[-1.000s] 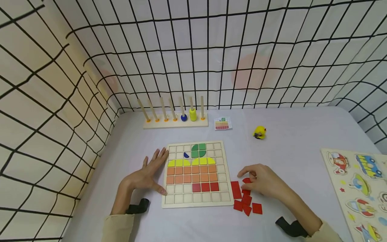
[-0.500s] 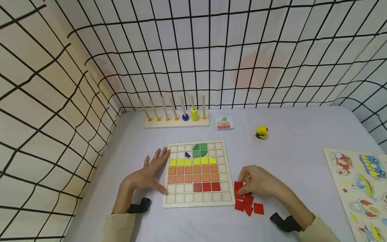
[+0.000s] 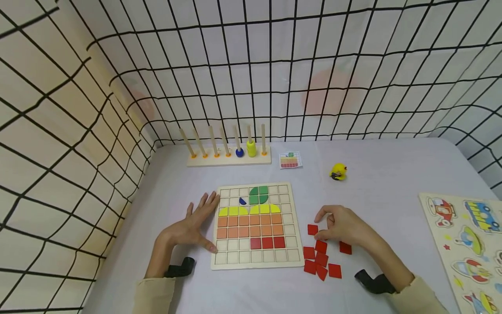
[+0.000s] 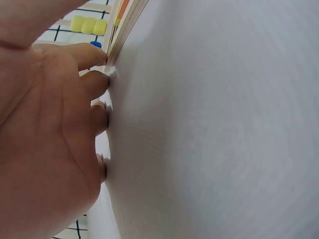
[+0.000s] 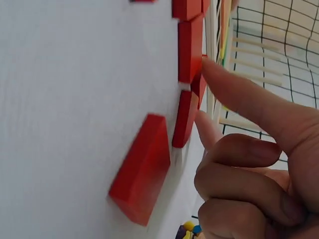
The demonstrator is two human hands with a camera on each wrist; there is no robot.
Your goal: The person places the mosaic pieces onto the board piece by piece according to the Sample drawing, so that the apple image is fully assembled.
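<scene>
My left hand (image 3: 192,224) lies spread at the left side of a wooden grid board (image 3: 231,257), its fingertips and thumb against the edge. In the left wrist view the palm of the left hand (image 4: 50,134) shows, fingertips on the cloth. The board bears green, yellow, orange and red tiles and a small blue one (image 3: 242,201). Right of it, my right hand (image 3: 343,226) pinches a red square tile (image 3: 312,229) between thumb and forefinger, the other fingers curled. In the right wrist view another red tile (image 5: 144,172) lies beside the right hand (image 5: 249,164).
Several loose red tiles (image 3: 321,259) lie near the board's right edge. Behind stand a peg rack (image 3: 229,161), a small picture card (image 3: 290,160) and a yellow duck (image 3: 338,172). A picture puzzle board (image 3: 451,244) lies far right; black netting (image 3: 270,61) surrounds the table.
My right hand drew back slightly from the red tiles, away from me and to the right. The stacked red tiles are now spread, one lying apart at right. My left hand stays put.
</scene>
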